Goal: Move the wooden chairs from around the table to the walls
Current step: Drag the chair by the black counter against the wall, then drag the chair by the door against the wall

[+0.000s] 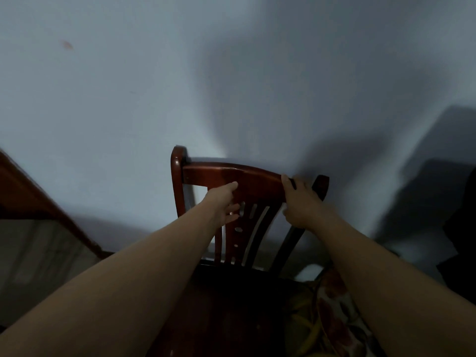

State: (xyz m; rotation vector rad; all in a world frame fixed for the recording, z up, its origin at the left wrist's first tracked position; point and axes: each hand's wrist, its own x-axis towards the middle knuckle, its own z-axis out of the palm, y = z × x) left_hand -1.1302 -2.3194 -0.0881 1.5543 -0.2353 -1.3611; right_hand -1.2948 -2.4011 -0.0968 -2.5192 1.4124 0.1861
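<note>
Pretty dim shot, but both hands are on the back of a wooden chair [247, 181] that sits right up against a pale wall [128, 86]. The right hand [300, 202] is wrapped over the right end of the top rail, fingers curled over the far side, so that's a proper grip. The left hand [226, 202] is looser: thumb pressed on the front of the rail, fingers spread half open around the slats below it, touching more than clamping. A wooden edge [38, 197] of some other furniture shows at left, and flowery fabric [332, 305] at lower right.
</note>
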